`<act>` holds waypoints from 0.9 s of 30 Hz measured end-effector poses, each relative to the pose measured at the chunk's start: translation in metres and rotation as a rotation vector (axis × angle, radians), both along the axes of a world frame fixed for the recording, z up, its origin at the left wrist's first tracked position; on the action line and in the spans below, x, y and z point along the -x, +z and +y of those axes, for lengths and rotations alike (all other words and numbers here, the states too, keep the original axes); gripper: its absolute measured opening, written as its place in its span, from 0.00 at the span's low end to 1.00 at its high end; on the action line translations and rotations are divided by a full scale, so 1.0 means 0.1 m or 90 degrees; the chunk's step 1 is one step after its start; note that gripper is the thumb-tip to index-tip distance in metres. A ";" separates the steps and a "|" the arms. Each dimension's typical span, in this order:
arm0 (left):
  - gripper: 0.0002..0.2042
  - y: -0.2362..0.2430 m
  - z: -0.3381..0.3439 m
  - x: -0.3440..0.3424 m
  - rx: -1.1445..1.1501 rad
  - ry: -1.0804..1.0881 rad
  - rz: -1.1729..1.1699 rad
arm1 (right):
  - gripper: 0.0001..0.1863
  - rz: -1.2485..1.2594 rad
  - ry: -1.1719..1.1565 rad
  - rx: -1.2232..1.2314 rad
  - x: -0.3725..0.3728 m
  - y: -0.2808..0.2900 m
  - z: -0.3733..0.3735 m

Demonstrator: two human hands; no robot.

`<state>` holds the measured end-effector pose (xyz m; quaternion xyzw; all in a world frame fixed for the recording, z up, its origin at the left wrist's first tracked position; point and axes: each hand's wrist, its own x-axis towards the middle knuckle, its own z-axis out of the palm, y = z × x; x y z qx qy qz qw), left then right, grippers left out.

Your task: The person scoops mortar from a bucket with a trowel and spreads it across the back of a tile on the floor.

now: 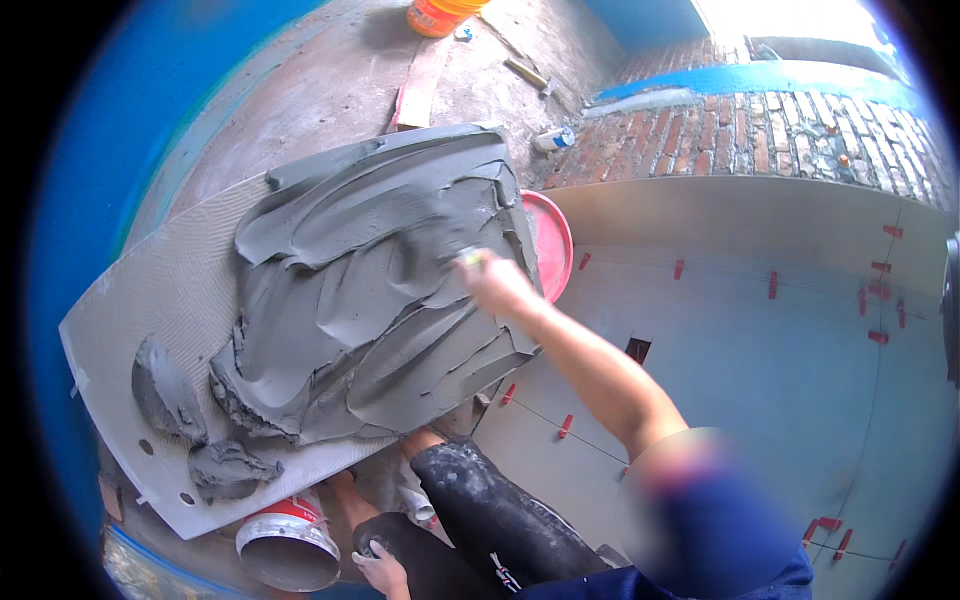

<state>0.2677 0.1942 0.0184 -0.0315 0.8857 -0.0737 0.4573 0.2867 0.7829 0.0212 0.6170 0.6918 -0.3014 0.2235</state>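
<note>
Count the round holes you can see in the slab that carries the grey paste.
2: the upper hole by the slab's left edge, and the lower hole near its bottom corner. The grey paste may hide others.

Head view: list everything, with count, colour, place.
Slab: one, pale, left
Paste: one spread, two clumps, grey, on slab
Tool: one, blurred, yellowish, over paste
Bucket: one, orange, top
Tipped bucket: one, white, bottom
Tub: one, red, beside slab
Plank: one, pinkish, above slab
Hammer: one, tan, top
Can: one, white-blue, by bricks
Bricks: many, reddish, top right
Tiles: several, pale, right
Clips: many, red, on tiles
Wall: one, blue, left
Trousers: one, black, bottom
Sleeve: one, blue, bottom right
Left grip: one, by trousers
Right grip: one, on tool
</note>
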 end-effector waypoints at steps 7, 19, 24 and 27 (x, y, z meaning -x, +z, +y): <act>0.35 -0.09 -0.13 -0.11 -0.001 0.008 0.007 | 0.33 0.276 -0.577 0.133 -0.99 -0.15 0.16; 0.33 0.11 -0.08 0.11 -0.040 0.045 0.016 | 0.29 0.039 0.140 0.201 0.43 0.21 -2.44; 0.33 -0.02 -0.13 0.15 -0.101 -0.003 0.056 | 0.32 -0.049 -0.049 -0.035 -0.92 0.18 -1.52; 0.33 0.09 0.00 0.30 -0.074 -0.021 0.000 | 0.35 0.046 -0.450 0.054 -1.43 0.23 -1.33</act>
